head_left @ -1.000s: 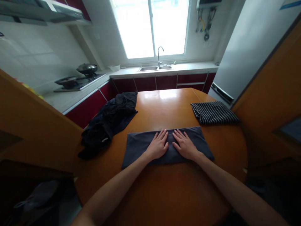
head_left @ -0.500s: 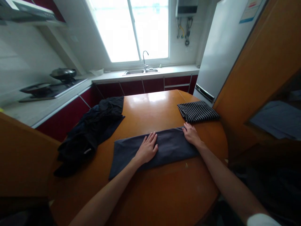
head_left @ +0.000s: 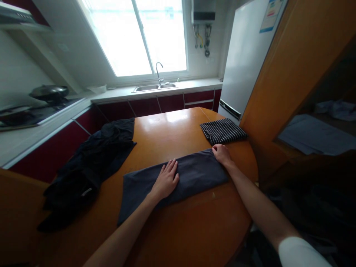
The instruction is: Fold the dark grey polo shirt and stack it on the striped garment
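Observation:
A dark grey-blue folded garment (head_left: 194, 172) lies as a long flat strip across the wooden table (head_left: 183, 230). My left hand (head_left: 166, 180) rests flat on its middle, fingers stretched out. At the strip's far right corner, my right hand (head_left: 221, 153) has its fingers curled and closed on the fabric's edge. Just beyond that hand lies a folded black-and-white striped cloth (head_left: 224, 131). Which kind of garment the grey-blue one is cannot be made out.
A heap of dark clothes (head_left: 91, 163) covers the table's left side. Behind are a counter with a sink (head_left: 147, 88), a stove with a wok (head_left: 50, 92), and a fridge (head_left: 244, 55) at the right. More cloth (head_left: 317, 133) lies farther right.
The fingers of my right hand have gone from lying flat to curled on the garment's corner. My left hand stays flat on the cloth. The whole view has shifted rightward.

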{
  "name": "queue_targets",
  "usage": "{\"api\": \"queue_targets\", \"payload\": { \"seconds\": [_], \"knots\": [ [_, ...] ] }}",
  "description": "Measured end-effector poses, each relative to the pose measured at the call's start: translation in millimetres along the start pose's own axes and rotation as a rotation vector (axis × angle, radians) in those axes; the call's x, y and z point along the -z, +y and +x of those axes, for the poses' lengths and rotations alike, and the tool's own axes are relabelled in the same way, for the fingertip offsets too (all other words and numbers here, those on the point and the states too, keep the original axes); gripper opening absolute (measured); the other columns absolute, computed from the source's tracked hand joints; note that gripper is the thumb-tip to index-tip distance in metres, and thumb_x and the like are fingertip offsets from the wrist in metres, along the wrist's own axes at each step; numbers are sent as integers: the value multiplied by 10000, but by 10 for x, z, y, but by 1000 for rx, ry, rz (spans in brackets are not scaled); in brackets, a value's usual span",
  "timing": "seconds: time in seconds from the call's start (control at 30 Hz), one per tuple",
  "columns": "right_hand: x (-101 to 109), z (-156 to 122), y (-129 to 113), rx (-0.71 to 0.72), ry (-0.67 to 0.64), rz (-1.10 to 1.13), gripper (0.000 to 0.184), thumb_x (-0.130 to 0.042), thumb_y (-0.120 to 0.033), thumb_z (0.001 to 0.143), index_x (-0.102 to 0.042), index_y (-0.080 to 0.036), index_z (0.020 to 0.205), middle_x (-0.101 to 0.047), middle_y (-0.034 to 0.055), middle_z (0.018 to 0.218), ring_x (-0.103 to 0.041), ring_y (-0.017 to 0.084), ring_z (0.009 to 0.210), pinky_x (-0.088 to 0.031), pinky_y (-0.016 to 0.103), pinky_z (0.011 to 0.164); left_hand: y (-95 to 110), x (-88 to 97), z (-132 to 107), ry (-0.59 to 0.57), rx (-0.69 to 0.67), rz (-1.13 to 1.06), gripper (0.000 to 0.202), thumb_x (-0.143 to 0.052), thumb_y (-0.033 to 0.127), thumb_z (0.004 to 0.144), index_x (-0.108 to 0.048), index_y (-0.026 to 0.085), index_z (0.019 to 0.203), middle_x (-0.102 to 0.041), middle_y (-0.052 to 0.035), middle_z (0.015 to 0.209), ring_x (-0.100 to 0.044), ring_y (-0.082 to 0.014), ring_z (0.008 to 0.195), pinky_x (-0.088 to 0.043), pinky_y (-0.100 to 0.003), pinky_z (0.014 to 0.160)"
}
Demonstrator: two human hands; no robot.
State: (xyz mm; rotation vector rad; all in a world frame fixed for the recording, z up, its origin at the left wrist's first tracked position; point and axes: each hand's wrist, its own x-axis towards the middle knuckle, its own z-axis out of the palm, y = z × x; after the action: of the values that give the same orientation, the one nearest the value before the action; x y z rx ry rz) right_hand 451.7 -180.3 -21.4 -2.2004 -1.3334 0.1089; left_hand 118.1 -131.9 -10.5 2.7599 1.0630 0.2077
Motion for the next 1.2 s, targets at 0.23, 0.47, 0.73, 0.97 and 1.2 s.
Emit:
{"api": "queue_targets", "payload": {
  "seconds": [0.23, 0.47, 0.73, 0.97, 1.2],
  "knots": [
    [-8, 15, 8, -3, 29, -21, 219, -525, -234, 952, -736, -177, 940, -754, 106, 998, -683, 206, 909, -436, 262, 791, 8, 0, -5, 14, -1, -1, 602, -342, 366, 1005, -336, 149, 1566, -243, -83, 1652, -196, -240, 1536, -188, -463, 1246],
    [47, -19, -61, -18, 87, -35, 297, -439, -211, 972, -723, -129, 1000, -726, 157, 1034, -651, 242, 958, -443, 307, 861, 5, -10, -2, 14, -2, 6, 602, -338, 374, 1006, -334, 156, 1567, -245, -81, 1653, -197, -235, 1536, -185, -452, 1245],
    [-150, -569, -757, 506, -50, 10, 487, -364, -360, 1027, -526, -149, 1435, -523, 121, 1495, -432, 236, 1390, -305, 391, 1157, 63, 3, -34, -13, 15, -7, 607, -349, 370, 1007, -317, 155, 1574, -232, -72, 1658, -178, -224, 1541, -158, -433, 1254],
    [-390, -496, -567, 422, -232, -213, 566, -358, -443, 1021, -413, -204, 1532, -309, 109, 1634, -212, 268, 1527, -103, 545, 1224, -160, 80, -164, 4, 121, -11, 652, -275, 537, 1038, -297, 182, 1585, -244, -90, 1651, -170, -253, 1542, -110, -496, 1250],
    [-345, -364, -276, 225, -205, -181, 586, -308, -478, 1021, -430, -195, 1519, -313, 114, 1633, -184, 266, 1534, -144, 575, 1212, -1038, 295, -582, 88, 414, 56, 611, -252, 523, 1042, -340, 222, 1565, -317, -103, 1629, -198, -287, 1533, -125, -563, 1227]
  ]
}}
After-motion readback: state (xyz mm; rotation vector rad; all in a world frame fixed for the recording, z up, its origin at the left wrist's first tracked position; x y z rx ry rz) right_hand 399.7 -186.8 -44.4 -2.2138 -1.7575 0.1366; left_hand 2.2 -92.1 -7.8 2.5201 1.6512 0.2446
